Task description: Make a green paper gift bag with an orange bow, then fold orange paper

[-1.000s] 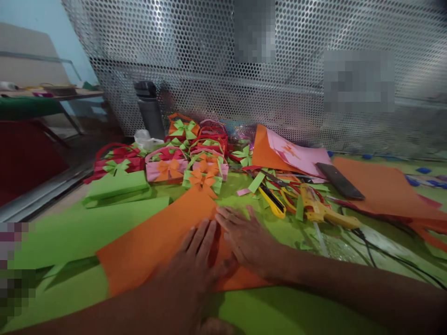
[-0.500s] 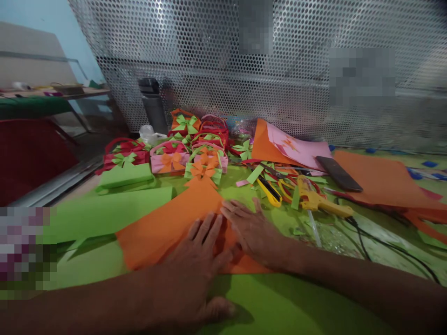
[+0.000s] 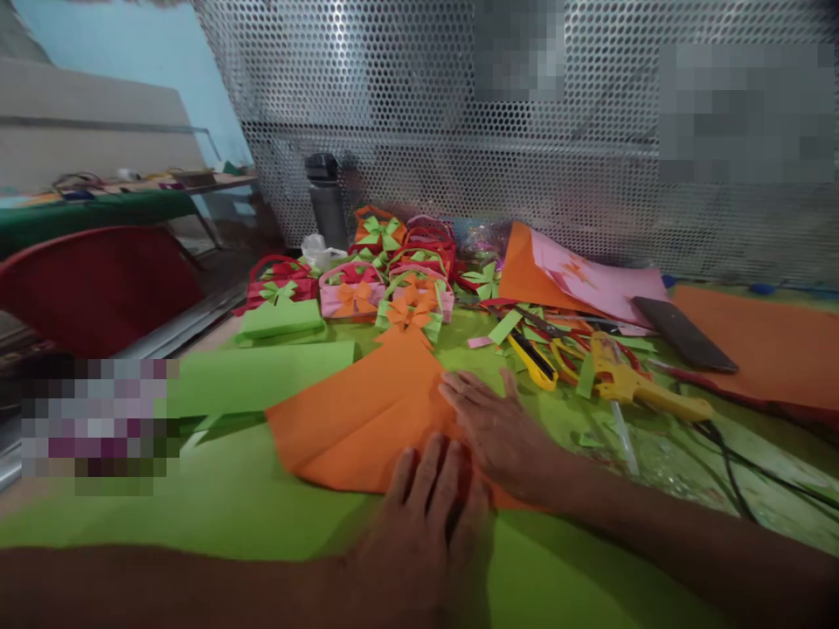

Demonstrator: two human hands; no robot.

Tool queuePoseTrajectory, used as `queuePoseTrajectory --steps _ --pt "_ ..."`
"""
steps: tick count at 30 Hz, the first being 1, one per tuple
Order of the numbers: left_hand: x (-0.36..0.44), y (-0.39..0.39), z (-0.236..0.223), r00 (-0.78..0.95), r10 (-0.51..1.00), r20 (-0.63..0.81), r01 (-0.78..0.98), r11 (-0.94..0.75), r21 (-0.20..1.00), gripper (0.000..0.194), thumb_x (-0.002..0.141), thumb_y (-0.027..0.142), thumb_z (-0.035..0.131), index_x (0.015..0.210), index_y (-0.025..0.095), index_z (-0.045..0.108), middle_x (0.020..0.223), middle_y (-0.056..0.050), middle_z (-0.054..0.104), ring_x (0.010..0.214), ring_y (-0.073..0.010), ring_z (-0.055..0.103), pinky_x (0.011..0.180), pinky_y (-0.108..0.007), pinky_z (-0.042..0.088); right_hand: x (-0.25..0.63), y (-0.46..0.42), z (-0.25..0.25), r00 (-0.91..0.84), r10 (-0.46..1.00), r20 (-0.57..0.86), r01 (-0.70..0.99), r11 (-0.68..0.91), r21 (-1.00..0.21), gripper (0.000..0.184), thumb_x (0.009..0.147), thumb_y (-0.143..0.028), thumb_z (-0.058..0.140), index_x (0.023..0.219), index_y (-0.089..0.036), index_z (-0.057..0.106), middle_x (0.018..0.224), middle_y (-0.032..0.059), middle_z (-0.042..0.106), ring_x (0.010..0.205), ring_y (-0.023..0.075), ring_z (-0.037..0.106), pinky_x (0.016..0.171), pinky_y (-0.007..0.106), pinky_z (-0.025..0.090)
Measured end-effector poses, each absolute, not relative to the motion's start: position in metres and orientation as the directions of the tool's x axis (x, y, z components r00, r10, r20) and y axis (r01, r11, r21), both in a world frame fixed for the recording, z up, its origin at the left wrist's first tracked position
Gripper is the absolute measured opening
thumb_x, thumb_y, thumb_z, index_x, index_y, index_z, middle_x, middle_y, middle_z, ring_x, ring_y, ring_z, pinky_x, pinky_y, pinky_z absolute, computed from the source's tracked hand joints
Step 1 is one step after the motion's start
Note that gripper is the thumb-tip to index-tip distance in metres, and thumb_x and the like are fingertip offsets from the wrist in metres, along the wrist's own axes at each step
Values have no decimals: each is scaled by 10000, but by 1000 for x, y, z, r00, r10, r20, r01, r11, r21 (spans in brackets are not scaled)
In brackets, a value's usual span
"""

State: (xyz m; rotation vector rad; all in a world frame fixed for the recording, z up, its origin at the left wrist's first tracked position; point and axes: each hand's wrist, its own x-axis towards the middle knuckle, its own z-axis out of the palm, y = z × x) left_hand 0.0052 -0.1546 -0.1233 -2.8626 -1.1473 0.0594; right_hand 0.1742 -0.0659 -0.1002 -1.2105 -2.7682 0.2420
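Observation:
A folded orange paper sheet (image 3: 367,415) lies on the green table covering (image 3: 249,515) in front of me. My left hand (image 3: 426,524) rests flat on its near edge, fingers stretched out and together. My right hand (image 3: 495,428) presses flat on the sheet's right part, fingers extended toward the far left. Neither hand holds anything; both lie on the paper.
Several small paper baskets with bows (image 3: 386,279) stand at the back by a dark bottle (image 3: 326,203). A yellow cutter (image 3: 532,360), scissors, a yellow glue gun (image 3: 633,384) with its cable, a phone (image 3: 685,334) and orange and pink sheets (image 3: 590,279) lie to the right. A perforated metal wall stands behind.
My left hand has slid back toward me along the orange sheet, whose left part now lies folded over. The camera has swung to the left. My right hand stays pressed on the paper.

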Motion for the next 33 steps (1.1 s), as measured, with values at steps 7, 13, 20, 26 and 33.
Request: queuePoseTrajectory --steps 7,13,20,26,33 --pt "-45 -168 -119 594 801 79 799 -574 -179 528 913 293 387 1405 109 333 1480 -178 276 1379 -371 118 1078 -540 185 176 -65 -106 -665 746 39 727 658 -193 601 823 -92 280 1421 -162 281 1503 65 270 1386 242 192 1041 672 17" --pt "-82 -180 -104 601 789 128 798 -601 -46 1052 729 805 320 1437 36 198 1473 -249 242 1368 -401 137 1085 -527 187 177 -64 -111 -665 746 37 728 658 -195 602 829 -106 295 1424 -190 272 1509 57 260 1390 238 180 1049 653 -27" --pt "-132 -183 -132 519 802 295 852 -511 -111 1086 658 852 324 1421 82 262 1452 -221 319 1328 -402 260 1088 -521 157 175 -65 -105 -648 761 3 742 633 -220 619 813 -100 307 1425 -188 274 1503 60 273 1390 237 178 1043 656 -49" --pt "-148 -165 -109 507 821 262 856 -443 -266 688 731 725 472 1068 158 667 1093 -143 664 1141 -399 499 1077 -601 112 174 -66 -104 -644 765 -13 745 623 -239 694 757 -81 340 1436 -191 249 1517 47 237 1399 235 141 1050 636 -64" --pt "-46 -136 -100 788 586 189 612 -778 -138 475 921 253 365 1393 199 360 1435 -59 403 1311 -238 362 1059 -397 297 170 -68 -94 -641 767 -19 757 628 -180 621 816 -140 358 1430 -173 268 1508 84 259 1390 251 175 1064 635 15"
